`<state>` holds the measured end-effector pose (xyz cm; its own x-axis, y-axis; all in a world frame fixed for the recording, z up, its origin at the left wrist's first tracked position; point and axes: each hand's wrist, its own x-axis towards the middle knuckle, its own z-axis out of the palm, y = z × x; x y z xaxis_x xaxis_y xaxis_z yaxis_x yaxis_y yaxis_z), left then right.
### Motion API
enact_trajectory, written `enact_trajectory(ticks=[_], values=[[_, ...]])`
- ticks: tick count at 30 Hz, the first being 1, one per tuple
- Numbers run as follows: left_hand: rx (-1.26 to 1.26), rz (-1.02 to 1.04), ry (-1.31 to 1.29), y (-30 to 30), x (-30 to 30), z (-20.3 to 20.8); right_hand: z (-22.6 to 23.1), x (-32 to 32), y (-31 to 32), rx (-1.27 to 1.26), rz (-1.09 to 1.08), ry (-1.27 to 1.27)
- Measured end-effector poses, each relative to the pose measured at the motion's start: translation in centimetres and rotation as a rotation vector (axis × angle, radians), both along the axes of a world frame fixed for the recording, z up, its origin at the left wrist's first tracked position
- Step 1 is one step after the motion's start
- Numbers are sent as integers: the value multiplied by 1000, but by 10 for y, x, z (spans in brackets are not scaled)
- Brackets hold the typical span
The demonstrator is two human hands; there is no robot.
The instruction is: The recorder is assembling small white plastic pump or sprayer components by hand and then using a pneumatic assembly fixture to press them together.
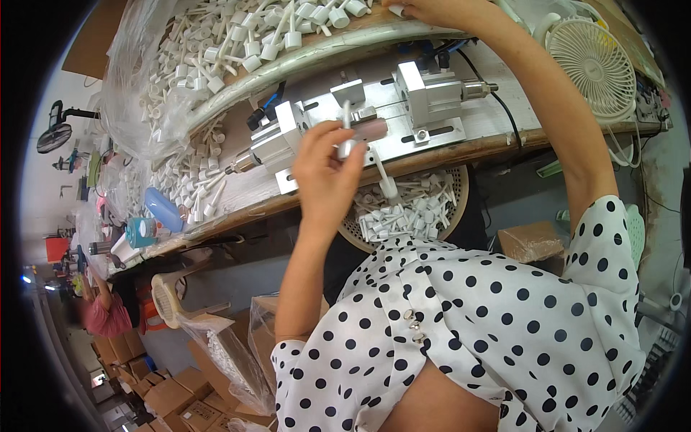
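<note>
My left hand (325, 169) is closed on a white capped stick (346, 147), held upright over a metal fixture. That fixture (432, 97) has two silver blocks facing each other on a slotted plate, with a small pinkish, blurred piece (371, 129) between them. Another white capped stick (385, 180) shows just above a round basket (462, 209) filled with similar parts. My right hand (432, 11) reaches to the top edge of the view, its fingers bent around a white part (396, 10) at the edge of a large pile of capped sticks (245, 36); the hand is partly cut off.
A plastic-wrapped rim (288, 72) borders the pile. Black cables (497, 93) and a white fan (594, 68) stand at the right. Loose sticks, a blue scoop-like piece (163, 209) and a teal container (140, 232) lie leftward. Cartons (169, 396) and another person (108, 313) are beyond.
</note>
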<state>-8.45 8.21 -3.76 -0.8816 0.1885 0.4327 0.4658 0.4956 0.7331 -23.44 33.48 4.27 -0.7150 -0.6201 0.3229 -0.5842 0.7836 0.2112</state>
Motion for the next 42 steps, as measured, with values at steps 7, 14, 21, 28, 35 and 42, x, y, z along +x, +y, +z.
enact_trajectory(ticks=[7,14,21,28,35,42], values=[[-307,-12,286,21,-2,-7,2,55,-4,-539,113,-197],[-378,-4,267,33,1,-4,-10,83,-4,-782,128,-338],[-349,6,259,33,2,-8,-13,101,-18,-819,173,-415],[-119,25,299,20,1,-6,-39,125,-47,-748,375,-328],[-36,100,167,-13,45,-13,-73,119,-83,-435,477,-80],[-65,-44,38,-27,77,-48,-56,123,-94,-278,390,-218]])
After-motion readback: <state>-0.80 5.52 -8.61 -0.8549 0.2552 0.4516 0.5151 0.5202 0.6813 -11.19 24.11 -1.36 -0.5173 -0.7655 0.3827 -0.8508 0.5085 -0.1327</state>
